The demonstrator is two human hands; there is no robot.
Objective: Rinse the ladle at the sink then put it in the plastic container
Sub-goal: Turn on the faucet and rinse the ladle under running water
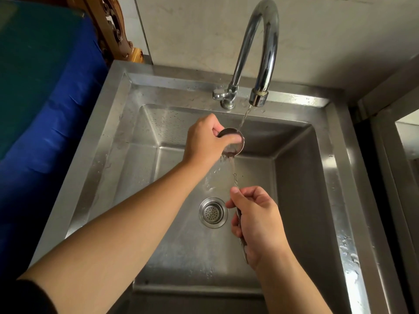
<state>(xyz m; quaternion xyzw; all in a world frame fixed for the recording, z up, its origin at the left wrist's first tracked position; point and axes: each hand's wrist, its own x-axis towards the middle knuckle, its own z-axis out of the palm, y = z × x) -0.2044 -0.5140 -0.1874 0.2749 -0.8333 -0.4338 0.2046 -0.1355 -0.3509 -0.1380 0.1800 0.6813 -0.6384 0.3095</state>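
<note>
Both forearms reach forward from the lower edge of the view, bare, with a dark sleeve at the left upper arm. The left hand (205,141) is stretched farther out, wrist bent down, fingers curled over and the thumb pressed across, its grip closed on the ladle (234,141) bowl. The right hand (256,220) sits nearer the body, knuckles up, fingers wrapped in a fist round the handle, thumb on top

Wet steel sink (335,200), drain strainer (213,213)
</note>
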